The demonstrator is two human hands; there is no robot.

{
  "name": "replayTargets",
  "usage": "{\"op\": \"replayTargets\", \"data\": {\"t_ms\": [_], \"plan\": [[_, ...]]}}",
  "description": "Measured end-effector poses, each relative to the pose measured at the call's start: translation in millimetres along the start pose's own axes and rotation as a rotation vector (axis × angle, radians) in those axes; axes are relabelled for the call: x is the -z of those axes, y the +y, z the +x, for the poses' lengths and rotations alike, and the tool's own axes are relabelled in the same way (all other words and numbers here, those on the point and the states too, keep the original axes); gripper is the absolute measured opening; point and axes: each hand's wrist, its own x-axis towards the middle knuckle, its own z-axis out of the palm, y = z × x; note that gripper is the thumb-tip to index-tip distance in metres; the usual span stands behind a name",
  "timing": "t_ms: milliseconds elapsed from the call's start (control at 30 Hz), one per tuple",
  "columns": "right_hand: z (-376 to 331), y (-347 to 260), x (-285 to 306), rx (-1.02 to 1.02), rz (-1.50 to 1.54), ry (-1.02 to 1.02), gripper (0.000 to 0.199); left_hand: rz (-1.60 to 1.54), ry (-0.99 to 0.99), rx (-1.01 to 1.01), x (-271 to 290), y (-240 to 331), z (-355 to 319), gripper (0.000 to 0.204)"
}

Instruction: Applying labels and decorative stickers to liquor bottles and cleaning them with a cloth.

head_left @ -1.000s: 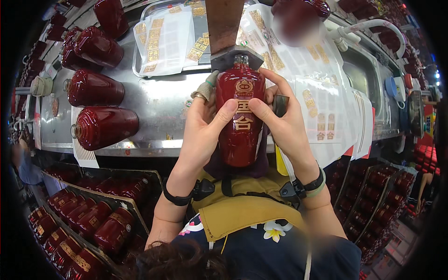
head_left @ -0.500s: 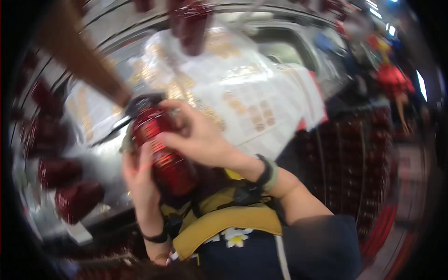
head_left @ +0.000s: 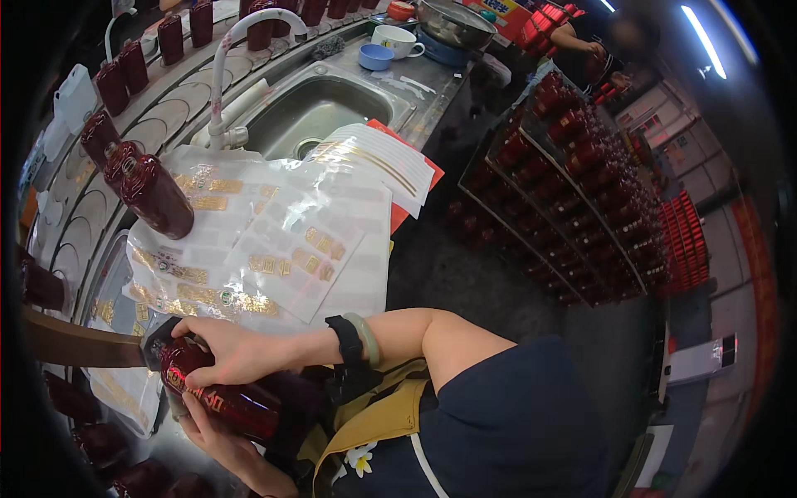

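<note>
Closely, at the near edge of a steel bench (head_left: 444, 87), a person in a dark top and a tan apron (head_left: 374, 423) holds a dark red bottle (head_left: 245, 411) with gold characters down its front. The bottle is tilted, its base toward the person's body and its neck end up by a dark block (head_left: 155, 344) on the tip of a brown bar (head_left: 83, 340); I cannot tell whether the two touch. Both hands have their grip clamped on the glass: the right hand (head_left: 237, 353) curls over the shoulder with its thumb on the front, and the left hand (head_left: 217, 436) supports the other side, its thumb near the right one.

Beside the right forearm, white translucent sheets (head_left: 357, 286) with gold labels (head_left: 314, 264) spread over the bench. A second red bottle (head_left: 158, 199) stands on their left part. Beyond are a sink (head_left: 386, 100), a curved white tap (head_left: 217, 83), a blue bowl (head_left: 376, 58) and a white cup (head_left: 394, 39). To the right rises a rack (head_left: 581, 205) packed with red bottles, another person's arm (head_left: 577, 40) behind it.
</note>
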Motion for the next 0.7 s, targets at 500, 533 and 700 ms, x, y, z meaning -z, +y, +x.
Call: {"op": "replayTargets", "data": {"t_ms": [500, 533, 700], "plan": [[7.7, -13.0, 16.8, -0.189, -0.100, -0.121, 0.068, -0.016, 0.038, -0.057, -28.2, 15.3, -10.3, 0.053], [10.2, -13.0, 21.9, -0.107, -0.087, -0.127, 0.060, -0.032, 0.012, -0.050, -30.7, 14.9, -10.7, 0.056], [23.3, -20.3, 24.8, -0.047, -0.051, -0.170, 0.034, 0.086, 0.021, -0.079, -39.9, 22.1, -14.9, 0.068]]}}
